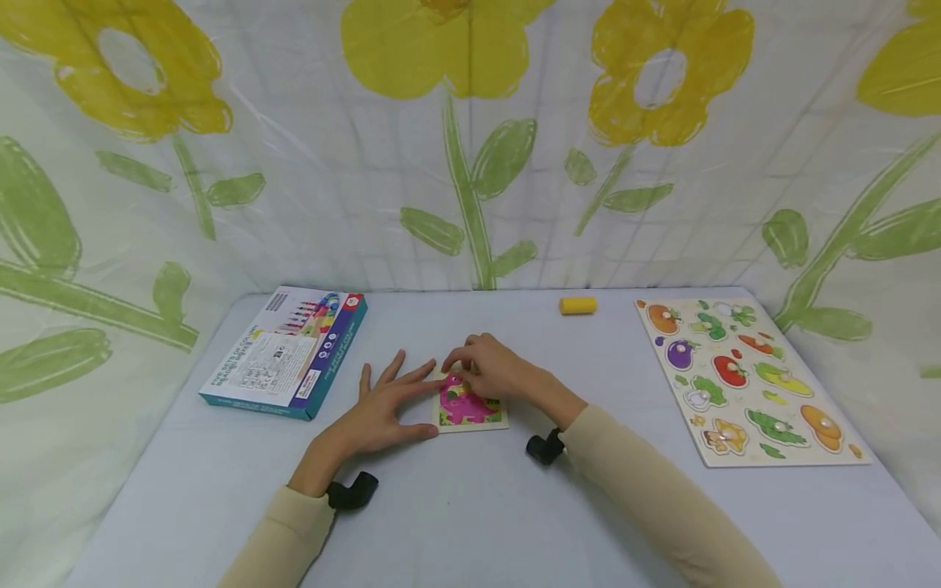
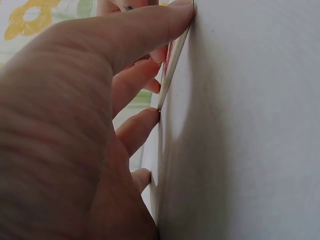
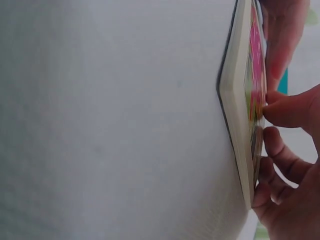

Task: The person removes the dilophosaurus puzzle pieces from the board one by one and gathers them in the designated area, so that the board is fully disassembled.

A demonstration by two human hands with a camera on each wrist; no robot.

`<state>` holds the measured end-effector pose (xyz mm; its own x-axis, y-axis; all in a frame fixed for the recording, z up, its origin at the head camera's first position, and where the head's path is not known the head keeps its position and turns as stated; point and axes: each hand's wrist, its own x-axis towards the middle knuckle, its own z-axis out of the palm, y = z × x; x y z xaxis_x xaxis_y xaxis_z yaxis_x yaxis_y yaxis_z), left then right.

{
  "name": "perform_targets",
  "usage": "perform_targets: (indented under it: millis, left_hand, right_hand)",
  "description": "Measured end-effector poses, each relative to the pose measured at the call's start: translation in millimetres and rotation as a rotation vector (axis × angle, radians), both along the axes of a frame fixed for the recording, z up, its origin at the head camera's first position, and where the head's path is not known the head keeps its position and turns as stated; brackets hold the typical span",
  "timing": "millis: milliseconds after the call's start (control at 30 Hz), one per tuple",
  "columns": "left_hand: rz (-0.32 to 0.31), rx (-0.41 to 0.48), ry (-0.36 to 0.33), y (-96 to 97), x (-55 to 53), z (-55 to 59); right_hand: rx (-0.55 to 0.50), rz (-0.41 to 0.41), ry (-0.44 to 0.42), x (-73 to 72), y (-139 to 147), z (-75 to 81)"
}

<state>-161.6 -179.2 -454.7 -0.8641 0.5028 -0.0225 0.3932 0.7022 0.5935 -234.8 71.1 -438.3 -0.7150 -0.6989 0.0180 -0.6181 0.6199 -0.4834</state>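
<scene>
A small square puzzle board (image 1: 471,413) with a pink dinosaur picture lies on the table in front of the person. At its left side rests the left hand (image 1: 378,416), fingers spread, index fingertip and thumb tip touching the board's edge. From the upper right the right hand (image 1: 500,367) reaches over the board with bent fingers and covers its upper right part. In the right wrist view the right thumb (image 3: 290,110) touches the picture and the other fingers curl at the board's far edge. Whether a separate piece is pinched there is hidden.
A flat craft box (image 1: 283,351) lies at the left of the table. To the right is a vegetable peg puzzle (image 1: 742,384) with several knobbed pieces. A yellow cylinder (image 1: 577,305) lies near the back edge, before a flower-patterned curtain (image 1: 316,188).
</scene>
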Motion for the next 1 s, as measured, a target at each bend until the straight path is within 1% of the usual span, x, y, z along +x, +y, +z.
perform_targets:
  millis: [167,367,567,800,1000]
  left_hand:
    - [-0.013,0.002,0.006,-1.6,0.7,-0.8]
    - [-0.026,0.003,0.002,-1.4,1.9,-0.8]
    - [-0.025,0.005,0.002,-0.7,2.0,-0.9]
    - [-0.026,-0.002,-0.002,-0.2,2.0,0.0]
    - [-0.03,-0.006,0.005,-0.6,1.4,0.6]
  right_hand:
    - [-0.013,0.04,-0.008,-5.4,0.1,-2.6]
    - [-0.001,0.051,-0.028,-7.1,0.0,-1.0]
    - [0.031,0.062,-0.037,-7.2,0.0,1.5]
    - [0.089,0.082,-0.074,-10.2,0.3,4.9]
    - [0.096,0.121,-0.074,-13.3,1.1,7.4]
